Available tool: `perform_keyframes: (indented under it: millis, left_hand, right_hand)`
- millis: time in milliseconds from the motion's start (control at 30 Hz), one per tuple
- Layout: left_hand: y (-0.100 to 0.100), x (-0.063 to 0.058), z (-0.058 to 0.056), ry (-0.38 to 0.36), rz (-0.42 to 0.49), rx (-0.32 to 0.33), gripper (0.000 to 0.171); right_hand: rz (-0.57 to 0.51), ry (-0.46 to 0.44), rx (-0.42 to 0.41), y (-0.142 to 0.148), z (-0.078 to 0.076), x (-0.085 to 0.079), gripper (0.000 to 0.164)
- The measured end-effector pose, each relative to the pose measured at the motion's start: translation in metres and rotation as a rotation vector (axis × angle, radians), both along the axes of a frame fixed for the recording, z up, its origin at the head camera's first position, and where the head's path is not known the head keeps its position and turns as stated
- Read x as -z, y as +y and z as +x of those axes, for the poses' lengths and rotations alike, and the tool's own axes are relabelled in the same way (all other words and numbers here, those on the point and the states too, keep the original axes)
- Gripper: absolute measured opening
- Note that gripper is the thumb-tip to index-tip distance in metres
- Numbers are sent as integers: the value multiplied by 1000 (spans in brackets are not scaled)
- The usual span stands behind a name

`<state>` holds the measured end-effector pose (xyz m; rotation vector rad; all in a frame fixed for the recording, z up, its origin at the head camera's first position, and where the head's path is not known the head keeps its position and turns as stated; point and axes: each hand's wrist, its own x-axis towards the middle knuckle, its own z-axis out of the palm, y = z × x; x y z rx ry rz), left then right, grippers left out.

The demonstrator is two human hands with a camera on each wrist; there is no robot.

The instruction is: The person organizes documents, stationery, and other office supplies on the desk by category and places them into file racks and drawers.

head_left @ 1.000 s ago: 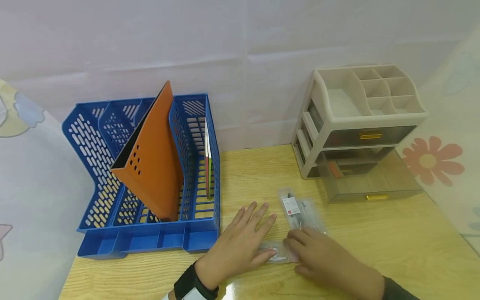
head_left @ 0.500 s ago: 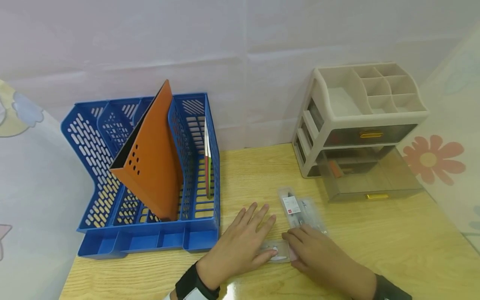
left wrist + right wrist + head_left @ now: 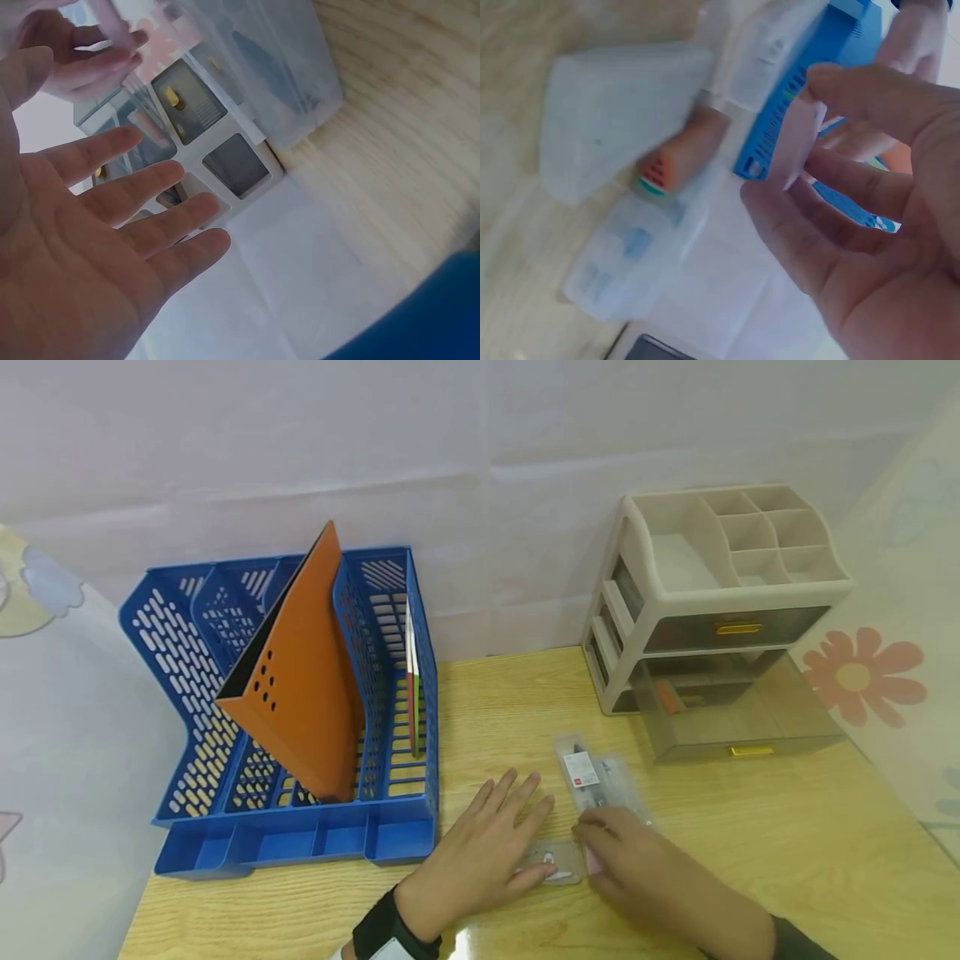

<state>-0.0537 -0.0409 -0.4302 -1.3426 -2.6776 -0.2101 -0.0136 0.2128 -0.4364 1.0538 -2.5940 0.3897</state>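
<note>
Head view: pale pink slab (image 3: 593,862) pinched between thumb and fingers of the right hand (image 3: 633,860), mostly hidden by the knuckles, with only a narrow strip visible on the hand's left side. Just left of that strip, a flat clear plastic case (image 3: 570,853) on the wood-grain table (image 3: 510,702); long axis apparently left to right, one end toward the right fingertips, the other partly beneath the left hand (image 3: 480,864). Left fingers straight, spread and grasping nothing; thumb over the case, pressure not discernible. Just beyond the right fingers, a clear package with a white label (image 3: 581,769), long axis pointing away from the hand. Right wrist view: slab aslant, long axis spanning the gap between opposed digits. Nearer hand to slab and package alike: the right.
</note>
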Motion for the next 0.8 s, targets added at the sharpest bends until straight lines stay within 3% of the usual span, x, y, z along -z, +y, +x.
perform_keyframes:
  millis: [133,333,667,800]
  left_hand:
    - [0,0,0,-7,-2,1,71]
    - [1,-1,-1,-5,-9,5,71]
    - [4,-3,-1,-3,-20,30,68]
    - [4,-4,-1,-5,-28,30,68]
  right_hand:
    - [-63,30,-34,7,-1,-9,31]
    - [-108,31,19,17,0,-30,64]
    - [-103,73,148,37,-2,-62,64]
    - [-164,129,114,49,-11,-70,60]
